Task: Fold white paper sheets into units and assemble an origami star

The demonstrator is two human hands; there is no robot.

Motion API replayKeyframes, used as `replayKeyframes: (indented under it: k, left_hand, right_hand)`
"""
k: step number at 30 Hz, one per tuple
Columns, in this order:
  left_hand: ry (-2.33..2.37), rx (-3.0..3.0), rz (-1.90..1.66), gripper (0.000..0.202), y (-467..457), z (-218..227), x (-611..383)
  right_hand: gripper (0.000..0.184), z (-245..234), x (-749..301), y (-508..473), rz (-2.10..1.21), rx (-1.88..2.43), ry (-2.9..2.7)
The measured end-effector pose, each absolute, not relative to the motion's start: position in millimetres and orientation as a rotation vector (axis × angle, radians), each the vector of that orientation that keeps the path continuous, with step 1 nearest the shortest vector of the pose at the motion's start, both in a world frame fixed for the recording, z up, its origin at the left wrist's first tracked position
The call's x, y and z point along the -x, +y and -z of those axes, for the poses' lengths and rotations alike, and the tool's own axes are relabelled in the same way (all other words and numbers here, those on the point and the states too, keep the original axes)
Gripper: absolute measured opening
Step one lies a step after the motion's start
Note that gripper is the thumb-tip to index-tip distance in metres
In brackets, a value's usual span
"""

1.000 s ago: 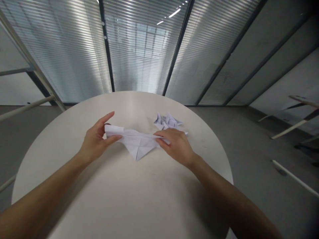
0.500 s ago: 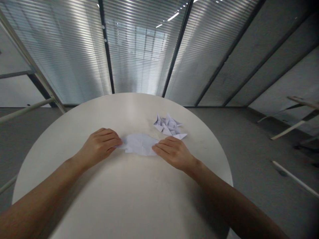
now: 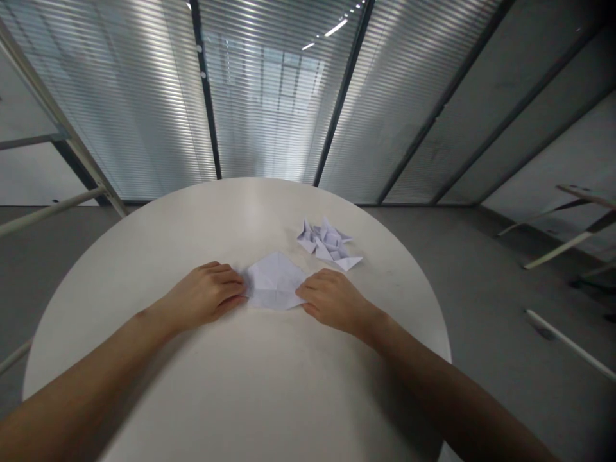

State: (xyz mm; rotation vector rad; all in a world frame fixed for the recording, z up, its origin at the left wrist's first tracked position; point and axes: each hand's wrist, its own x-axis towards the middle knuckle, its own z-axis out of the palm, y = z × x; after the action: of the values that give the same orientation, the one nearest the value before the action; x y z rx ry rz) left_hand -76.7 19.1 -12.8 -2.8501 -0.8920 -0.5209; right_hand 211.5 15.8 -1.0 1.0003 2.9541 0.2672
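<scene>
A creased sheet of white paper (image 3: 275, 282) lies near the middle of the round table, between my two hands. It comes to a point at its far side, and fold lines cross it. My left hand (image 3: 216, 292) grips its left corner, fingers closed together. On the opposite side, my right hand (image 3: 332, 298) pinches the right corner between thumb and fingers. Both corners are hidden under the fingers. Just beyond my right hand sits a small cluster of folded white paper pieces (image 3: 330, 242) with sharp points, apart from the sheet.
The round white table (image 3: 250, 385) fills the lower middle. Window blinds (image 3: 269, 115) rise behind its far edge. Pale metal bars (image 3: 58, 210) stand at the left, and another table (image 3: 587, 196) is off to the right over the grey floor.
The paper looked flatter and wider before; now its far edge rises to a point. My left hand has moved right and slightly nearer, and my right hand has shifted slightly nearer.
</scene>
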Motion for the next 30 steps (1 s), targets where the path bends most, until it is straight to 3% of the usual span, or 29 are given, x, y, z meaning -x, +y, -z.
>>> replayKeyframes:
  k: [9,16,20,25,30]
  left_hand:
    - [-1.044,3.040,0.593,0.023,23,13,80]
    - [-1.357,3.019,0.713,0.024,25,19,78]
    - [-1.493,2.951,0.715,0.030,27,25,75]
    - [-1.338,2.860,0.697,0.036,27,28,71]
    - [-1.155,2.719,0.641,0.028,28,28,65]
  right_hand:
    - [0.037,-2,-209,15,-0.138,-1.262,2.956]
    - [0.020,1,-207,16,-0.054,-1.547,2.886]
    - [0.026,6,-205,17,-0.146,-1.571,2.886]
    - [0.034,14,-205,22,-0.318,-1.534,2.928]
    - [0.030,14,-206,23,-0.432,-1.375,3.047]
